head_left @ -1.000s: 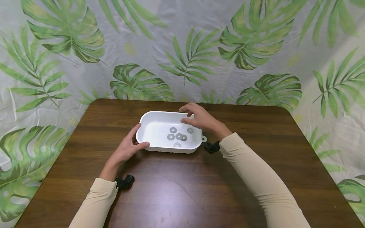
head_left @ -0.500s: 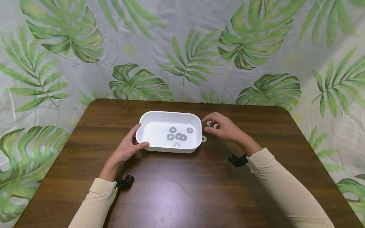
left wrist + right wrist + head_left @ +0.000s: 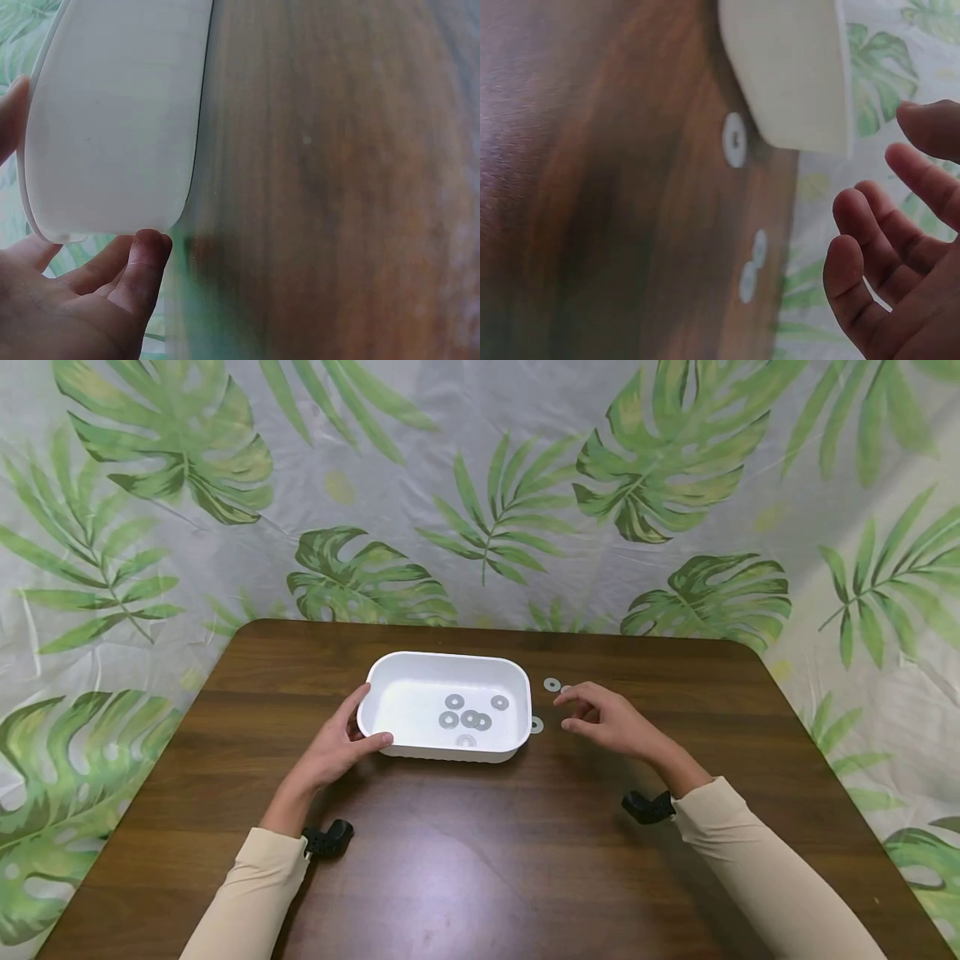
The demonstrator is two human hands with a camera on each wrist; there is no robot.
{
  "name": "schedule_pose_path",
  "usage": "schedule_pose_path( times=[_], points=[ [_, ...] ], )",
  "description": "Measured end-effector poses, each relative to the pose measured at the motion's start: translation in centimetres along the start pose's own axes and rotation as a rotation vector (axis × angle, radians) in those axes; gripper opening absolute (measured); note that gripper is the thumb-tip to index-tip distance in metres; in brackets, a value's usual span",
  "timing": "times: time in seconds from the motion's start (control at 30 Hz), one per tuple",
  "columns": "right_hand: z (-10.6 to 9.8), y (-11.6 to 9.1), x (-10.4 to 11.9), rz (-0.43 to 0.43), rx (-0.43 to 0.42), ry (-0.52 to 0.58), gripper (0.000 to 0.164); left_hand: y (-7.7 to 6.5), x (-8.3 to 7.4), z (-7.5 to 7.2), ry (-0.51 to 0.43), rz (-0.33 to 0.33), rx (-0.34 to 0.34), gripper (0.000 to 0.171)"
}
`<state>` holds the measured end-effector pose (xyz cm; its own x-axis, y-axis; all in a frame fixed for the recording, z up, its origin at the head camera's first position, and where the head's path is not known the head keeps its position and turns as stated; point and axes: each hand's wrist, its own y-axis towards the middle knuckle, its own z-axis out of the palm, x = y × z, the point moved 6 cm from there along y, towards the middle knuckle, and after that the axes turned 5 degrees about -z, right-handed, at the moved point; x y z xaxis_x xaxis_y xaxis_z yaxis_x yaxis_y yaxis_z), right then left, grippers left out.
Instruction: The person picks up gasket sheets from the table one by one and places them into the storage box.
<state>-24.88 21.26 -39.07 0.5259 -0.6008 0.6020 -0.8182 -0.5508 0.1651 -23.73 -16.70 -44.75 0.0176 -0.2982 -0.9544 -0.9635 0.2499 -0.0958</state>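
Observation:
My left hand (image 3: 336, 745) holds the left end of a white plastic bin (image 3: 408, 750), thumb over the near rim and fingers around the end wall. In the left wrist view, fingertips (image 3: 150, 244) press against the bin's wall. Several flat metal washers (image 3: 454, 702) lie on the bin's floor, mostly toward its right half, two of them overlapping. My right hand (image 3: 617, 723) hovers right of the bin with loosely bent fingers and nothing between them. Close by on the table are a washer (image 3: 735, 140) beside the bin's right end and two more washers (image 3: 748, 282) farther back.
The brown wooden table (image 3: 450, 860) has rounded far corners. A leaf-patterned cloth (image 3: 495, 485) hangs behind it. Black wrist cameras (image 3: 327, 839) sit on both wrists, the right one low over the tabletop.
My right hand has moved from above the bin out to the right and toward me, uncovering washers on the table. The left hand and the bin have stayed in place.

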Motion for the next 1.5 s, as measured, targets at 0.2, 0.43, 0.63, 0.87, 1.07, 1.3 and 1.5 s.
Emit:
schedule_pose_path(
  times=[0.2, 0.43, 0.63, 0.87, 1.07, 1.3, 1.5],
  points=[
    [1.7, 0.5, -1.1, 0.004, 0.032, -0.024, 0.032, 0.1, 0.0, 0.2, 0.012, -0.013, 0.007, 0.091],
    [3.2, 1.6, -2.0, 0.035, 0.057, -0.032, 0.033, 0.2, 0.1, 0.2, 0.01, -0.022, 0.005, 0.091],
    [4.2, 2.6, -2.3, 0.034, 0.09, -0.077, 0.035, 0.1, 0.1, 0.2, 0.003, -0.025, 0.008, 0.092],
    [5.0, 3.3, -2.8, 0.049, 0.108, -0.217, 0.038, 0.2, 0.0, 0.3, 0.006, -0.016, 0.012, 0.091],
    [5.2, 3.9, -2.9, 0.076, 0.123, -0.235, 0.031, 0.2, -0.1, 0.2, 0.007, -0.012, 0.005, 0.092],
    [5.5, 4.5, -3.0, 0.08, 0.154, -0.254, 0.024, 0.0, -0.1, 0.2, 0.009, -0.018, 0.004, 0.091],
    [5.5, 4.6, -3.3, 0.128, 0.159, -0.218, 0.026, 0.0, -0.1, 0.1, 0.006, -0.009, 0.001, 0.091]
  ],
)
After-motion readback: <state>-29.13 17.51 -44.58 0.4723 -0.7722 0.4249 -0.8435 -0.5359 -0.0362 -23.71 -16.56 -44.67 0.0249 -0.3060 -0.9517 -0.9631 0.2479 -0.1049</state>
